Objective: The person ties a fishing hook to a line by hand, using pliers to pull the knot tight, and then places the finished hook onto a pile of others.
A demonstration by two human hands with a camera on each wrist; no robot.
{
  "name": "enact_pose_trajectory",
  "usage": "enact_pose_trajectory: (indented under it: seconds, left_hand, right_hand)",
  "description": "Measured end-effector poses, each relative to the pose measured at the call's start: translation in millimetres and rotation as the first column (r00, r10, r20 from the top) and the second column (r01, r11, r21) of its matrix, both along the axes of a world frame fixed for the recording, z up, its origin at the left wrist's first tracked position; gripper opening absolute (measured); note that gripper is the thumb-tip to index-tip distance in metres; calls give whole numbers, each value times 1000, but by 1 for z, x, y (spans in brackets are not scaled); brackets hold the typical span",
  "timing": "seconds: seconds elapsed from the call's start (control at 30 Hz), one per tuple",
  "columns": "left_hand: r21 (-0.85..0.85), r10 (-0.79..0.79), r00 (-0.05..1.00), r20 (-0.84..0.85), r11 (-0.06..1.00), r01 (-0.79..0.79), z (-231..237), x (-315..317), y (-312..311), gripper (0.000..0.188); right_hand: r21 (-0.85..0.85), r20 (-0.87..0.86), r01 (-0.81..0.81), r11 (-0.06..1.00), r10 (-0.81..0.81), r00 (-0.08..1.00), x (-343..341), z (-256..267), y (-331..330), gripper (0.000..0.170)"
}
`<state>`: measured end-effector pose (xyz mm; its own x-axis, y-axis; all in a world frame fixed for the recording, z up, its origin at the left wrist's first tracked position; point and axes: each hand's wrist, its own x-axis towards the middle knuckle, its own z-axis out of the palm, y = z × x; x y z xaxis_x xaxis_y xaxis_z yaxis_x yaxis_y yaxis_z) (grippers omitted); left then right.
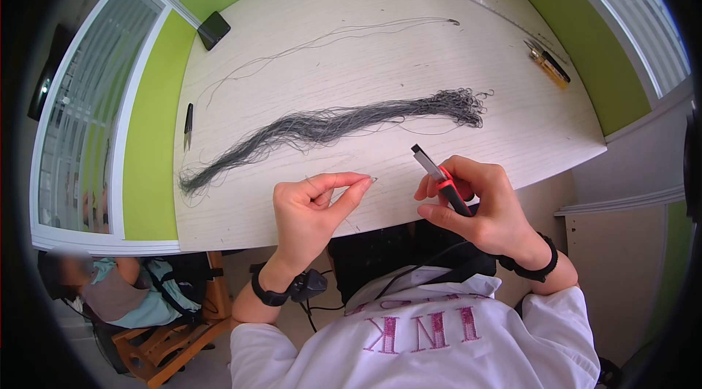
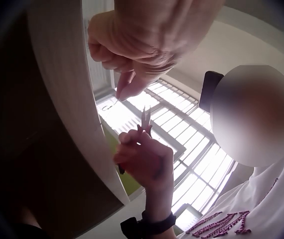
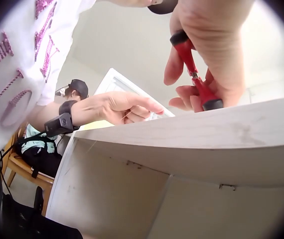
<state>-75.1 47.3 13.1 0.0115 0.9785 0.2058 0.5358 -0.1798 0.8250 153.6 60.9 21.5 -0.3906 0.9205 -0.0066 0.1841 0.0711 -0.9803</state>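
My left hand point(image 1: 311, 210) pinches a thin thread between thumb and forefinger, and its small looped end point(image 1: 374, 179) pokes out past the fingertips. The same loop point(image 2: 108, 107) shows beyond the fingertips in the left wrist view. My right hand point(image 1: 479, 202) holds red-and-black thread snips point(image 1: 455, 195) to the right of the left hand. In the left wrist view, the two pointed blades point(image 2: 146, 117) stand apart. Behind both hands lies a long bundle of dark grey threads point(image 1: 314, 128), its right end fanned into many small curls.
A few loose strands point(image 1: 307, 43) lie farther back on the pale desk point(image 1: 351, 1). At left are a black-handled pointed tool point(image 1: 189, 126) and a black box point(image 1: 213, 31); at right, yellow-and-black tools point(image 1: 547, 66) and a clear ruler point(image 1: 497, 16). Another person point(image 1: 121, 290) sits at lower left.
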Motion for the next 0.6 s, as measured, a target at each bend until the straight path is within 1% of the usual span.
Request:
enact_pose_trajectory:
  seconds: [0.03, 0.07, 0.1, 0.17, 0.2, 0.27, 0.3, 0.37, 0.5, 0.57, 0.6]
  left_hand:
    - [-66, 13, 986, 164, 998, -2, -4, -1, 1, 9]
    - [-131, 36, 946, 321, 991, 7, -6, -2, 1, 8]
    - [-131, 35, 947, 321, 991, 8, -6, -1, 0, 8]
    - [-226, 36, 855, 518, 969, 96, -6, 4, -3, 9]
    - [-226, 34, 855, 518, 969, 98, -6, 7, -4, 9]
    - [-250, 48, 781, 622, 958, 140, -6, 13, -6, 11]
    - [-250, 48, 781, 623, 958, 141, -6, 13, -6, 11]
    - [-272, 41, 771, 636, 947, 174, -6, 12, -6, 11]
    - [-275, 51, 761, 646, 946, 170, -6, 12, -5, 13]
    - [-229, 8, 840, 543, 963, 139, -9, 8, -3, 15]
    - [-230, 8, 839, 544, 963, 140, -6, 9, -3, 15]
  right_hand:
    - [36, 4, -4, 999, 4, 1000, -2, -4, -2, 19]
    - [72, 7, -8, 997, 8, 1000, -5, -6, -2, 19]
    - [72, 6, -6, 997, 6, 1000, -7, -5, -2, 19]
    - [75, -52, 75, 994, -71, 996, -13, -1, 0, 21]
    - [76, -51, 77, 994, -73, 996, -14, -2, 2, 21]
    - [138, -48, 18, 990, -12, 999, -16, -8, 5, 19]
    - [138, -48, 19, 990, -13, 999, -18, -8, 5, 19]
    - [41, -95, -6, 999, 10, 995, -20, -8, 4, 17]
    - [15, -146, 32, 999, -30, 989, -21, -5, 5, 18]
    - [38, -135, 65, 997, -59, 989, -19, -3, 7, 16]
    - [37, -133, 66, 997, -61, 989, -17, -1, 8, 16]
